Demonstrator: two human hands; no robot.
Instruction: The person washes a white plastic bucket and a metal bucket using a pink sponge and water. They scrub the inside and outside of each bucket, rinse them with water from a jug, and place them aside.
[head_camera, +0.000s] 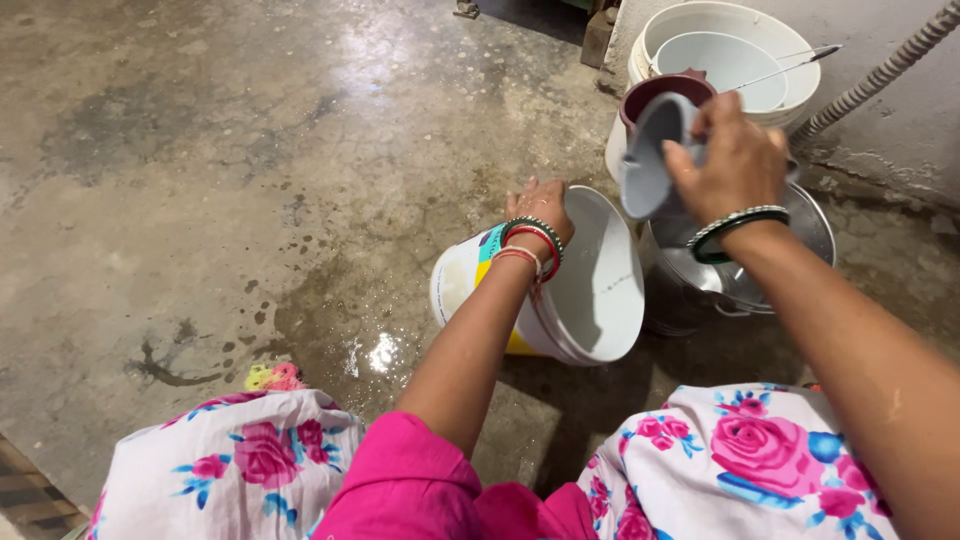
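The left hand (541, 207) is closed over the upper rim of a white plastic bucket (590, 290), which lies tilted on its side on the wet concrete floor (200, 150), with its open mouth turned toward the person and to the right. The fingers go over the far edge of the rim, so the fingertips are hidden behind it; green and red bangles (535, 240) sit on the wrist just below the grip. The right hand (735, 155) is raised up and to the right of the left one, and it is closed on a small grey plastic mug (655, 150), which is held tilted, its mouth facing left and a little down. The thumb and fingers pinch the mug at its right side. A dark green bangle (735, 230) is on this wrist. Directly under the right hand stands a steel pot (790, 260), just beside the tilted bucket. Behind the mug, touching it in the view, there is a maroon mug (655, 90), and farther back a stack of white tubs (740, 50) with a thin metal handle (790, 62) resting across the rim. A grey ribbed hose (890, 70) runs along the wall to the right of the tubs. Near the left knee, well apart from both hands, a small coloured scrubber (272, 376) lies on the floor beside a puddle.
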